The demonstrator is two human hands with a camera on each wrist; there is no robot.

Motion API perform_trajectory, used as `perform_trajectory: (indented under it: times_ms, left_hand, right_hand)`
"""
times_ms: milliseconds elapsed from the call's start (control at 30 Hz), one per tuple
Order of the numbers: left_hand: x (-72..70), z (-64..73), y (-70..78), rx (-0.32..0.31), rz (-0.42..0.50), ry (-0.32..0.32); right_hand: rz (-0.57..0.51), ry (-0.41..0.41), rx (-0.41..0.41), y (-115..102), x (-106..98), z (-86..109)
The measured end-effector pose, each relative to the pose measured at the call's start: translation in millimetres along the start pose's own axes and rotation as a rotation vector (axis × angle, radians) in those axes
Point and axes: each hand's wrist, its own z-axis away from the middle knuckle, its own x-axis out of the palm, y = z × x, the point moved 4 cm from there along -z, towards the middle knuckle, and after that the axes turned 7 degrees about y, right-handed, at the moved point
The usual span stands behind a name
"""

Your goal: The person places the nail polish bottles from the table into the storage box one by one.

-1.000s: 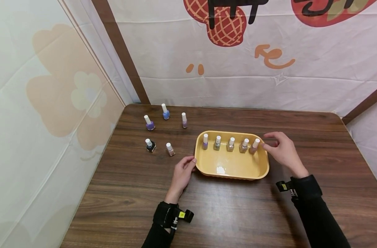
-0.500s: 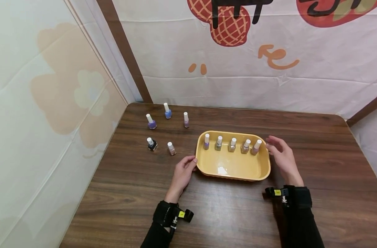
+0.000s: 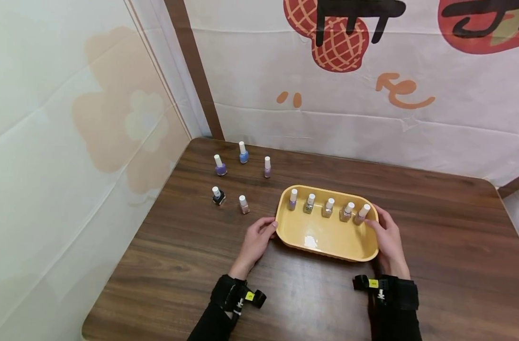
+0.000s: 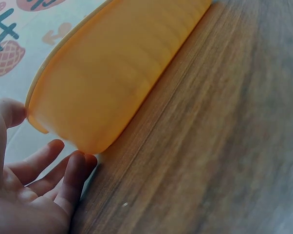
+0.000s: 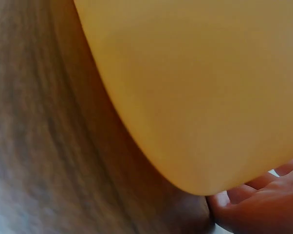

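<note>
A yellow plastic tray (image 3: 340, 240) sits on the wooden table, its long side facing me. Several small nail polish bottles with white caps stand in a row along its back, from a purple bottle (image 3: 292, 205) at the left to a pinkish bottle (image 3: 359, 219) at the right. My left hand (image 3: 254, 241) holds the left end, thumb at the rim and fingertips low against the wall (image 4: 102, 83) in the left wrist view. At the right end my right hand (image 3: 390, 242) grips the rim, thumb over the edge; its fingers are partly hidden behind the tray wall (image 5: 210, 107).
Left of the tray, several more nail polish bottles stand apart: blue (image 3: 243, 157), purple (image 3: 221, 169), lilac (image 3: 267, 172), black (image 3: 218, 197) and pale pink (image 3: 244, 208). A printed cloth (image 3: 250, 113) hangs behind the table (image 3: 178, 265), another at its left.
My right hand has moved from beside the tray's back right corner onto its right end and taken hold of the rim. The left hand keeps its place. The head view has turned slightly.
</note>
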Motion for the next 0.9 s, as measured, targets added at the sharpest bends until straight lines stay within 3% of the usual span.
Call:
perform_trajectory:
  times_ms: [133,267,333,467,533,600,733,900]
  left_hand:
    - [-1.5,-0.8,4.5,0.012,0.004,-0.015]
    - [-15.4,2.6,14.2,0.059,-0.004,0.014]
    - [-27.4,4.2,21.9,0.124,-0.025,0.081]
    - [-53.6,3.4,38.0,0.286,-0.113,0.307]
    - [-63.1,1.2,43.3,0.336,-0.171,0.397]
    - [-69.0,-3.1,44.4,0.353,-0.239,0.442]
    - [-70.9,-12.1,42.6,0.34,-0.349,0.429]
    - [-69.2,-23.9,38.8,0.305,-0.415,0.405]
  right_hand:
    - [-0.087,0.024,0.039,3.9,-0.7,3.6]
    - [-0.15,0.028,0.053,5.6,1.9,5.7]
    - [-0.151,0.019,0.051,5.1,3.9,6.1]
    - [-0.135,0.004,0.048,3.3,6.2,5.5]
    - [-0.125,0.004,0.049,2.7,6.0,4.9]
    - [-0.121,0.007,0.057,2.6,5.2,4.5]
    - [-0.105,0.008,0.073,3.7,3.3,3.2]
    - [-0.078,0.014,0.082,4.5,1.9,2.7]
